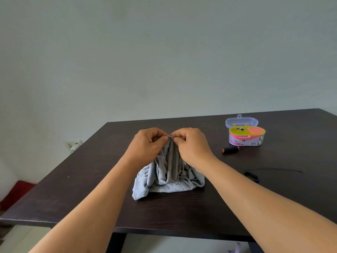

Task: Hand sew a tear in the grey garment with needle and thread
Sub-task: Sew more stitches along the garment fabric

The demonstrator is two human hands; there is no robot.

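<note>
Grey garment stands bunched on dark table, peak pinched by left hand and right hand. Needle, stitches not discernible; progress indeterminate. Beyond: thread spool, open sewing kit.

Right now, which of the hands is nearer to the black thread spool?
The right. The right hand pinches the grey garment just left of the black thread spool; the left hand pinches it farther left.
</note>
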